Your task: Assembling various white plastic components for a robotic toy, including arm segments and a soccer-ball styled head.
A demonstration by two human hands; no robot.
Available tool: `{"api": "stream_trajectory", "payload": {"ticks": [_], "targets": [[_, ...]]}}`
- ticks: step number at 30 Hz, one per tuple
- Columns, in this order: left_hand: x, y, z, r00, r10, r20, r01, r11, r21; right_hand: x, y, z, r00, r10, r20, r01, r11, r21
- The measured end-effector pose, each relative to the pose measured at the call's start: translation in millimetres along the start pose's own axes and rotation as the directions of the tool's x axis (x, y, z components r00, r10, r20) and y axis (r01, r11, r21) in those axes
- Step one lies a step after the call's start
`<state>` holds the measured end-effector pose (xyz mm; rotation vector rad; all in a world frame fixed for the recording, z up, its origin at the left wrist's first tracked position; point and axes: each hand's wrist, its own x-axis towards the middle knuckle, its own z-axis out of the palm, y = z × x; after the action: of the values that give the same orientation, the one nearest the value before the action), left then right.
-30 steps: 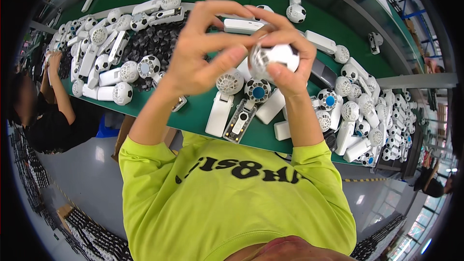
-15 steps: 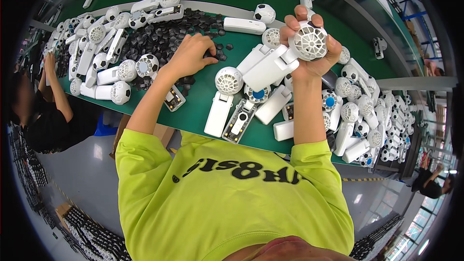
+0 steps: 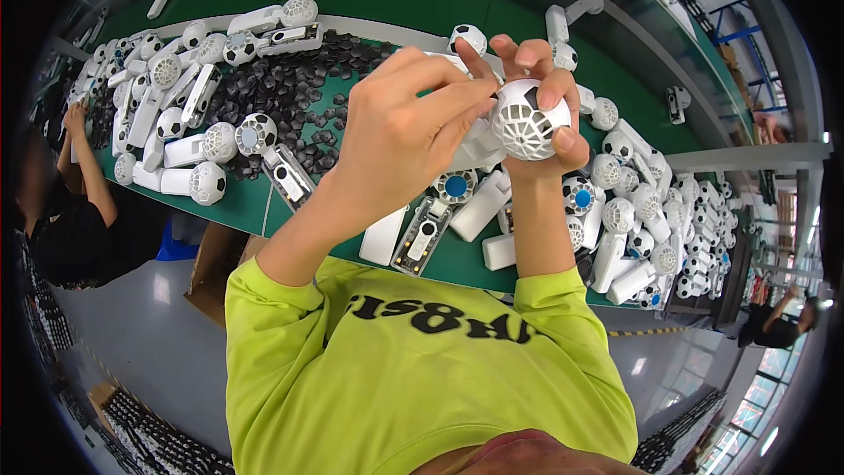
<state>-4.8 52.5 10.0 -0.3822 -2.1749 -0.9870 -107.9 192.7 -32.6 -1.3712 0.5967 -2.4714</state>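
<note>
My right hand [image 3: 545, 92] is wrapped round the ball-shaped head of a white handheld fan [image 3: 526, 127], its openwork grille turned towards me. Black pentagons show on the upper part of that ball. At the ball's left side my left hand [image 3: 404, 127] has its fingertips pinched together, with a dark edge of a black pentagon piece [image 3: 496, 98] mostly hidden at them. The left hand and wrist cover much of the fan's handle. Left of my hands, a heap of loose black pentagon pieces [image 3: 272, 79] lies on the green table [image 3: 343, 251].
White fans [image 3: 167, 110] with football-patterned heads are piled left of the black pieces. More fans [image 3: 646, 211] crowd the right side. An opened fan handle [image 3: 422, 236] with its insides showing lies near the front edge. A co-worker's hand [image 3: 76, 116] is at the far left.
My left hand has left the black heap and come right to the ball. The fan in my right hand has moved slightly down and left, with its ball turned.
</note>
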Motion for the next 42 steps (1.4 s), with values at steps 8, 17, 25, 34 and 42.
{"api": "stream_trajectory", "payload": {"ticks": [8, 17, 25, 34, 42], "targets": [[-5.2, -5.7, 11.9, 0.996, 0.052, -0.070, -0.069, 0.960, -0.273, 1.4, -9.6, 10.6, 0.994, 0.038, 0.106, -0.033, 0.998, -0.046], [-15.0, 15.6, 19.9, 0.983, -0.159, -0.097, 0.090, 0.862, -0.499, 1.3, -18.0, 16.8, 0.989, -0.011, 0.146, 0.023, 0.996, -0.083], [-21.2, 12.3, 14.7, 0.981, -0.145, -0.129, 0.082, 0.911, -0.404, 1.0, -12.0, 22.6, 0.977, -0.079, 0.196, 0.102, 0.989, -0.111], [-29.2, 22.9, 17.0, 0.964, 0.074, -0.254, -0.112, 0.984, -0.138, -1.7, -7.6, 29.0, 0.989, -0.121, 0.088, 0.128, 0.988, -0.084], [-33.4, 10.4, 27.2, 0.982, 0.069, -0.174, -0.122, 0.940, -0.320, -7.7, -17.6, 36.7, 0.995, -0.084, 0.059, 0.096, 0.966, -0.239]]}}
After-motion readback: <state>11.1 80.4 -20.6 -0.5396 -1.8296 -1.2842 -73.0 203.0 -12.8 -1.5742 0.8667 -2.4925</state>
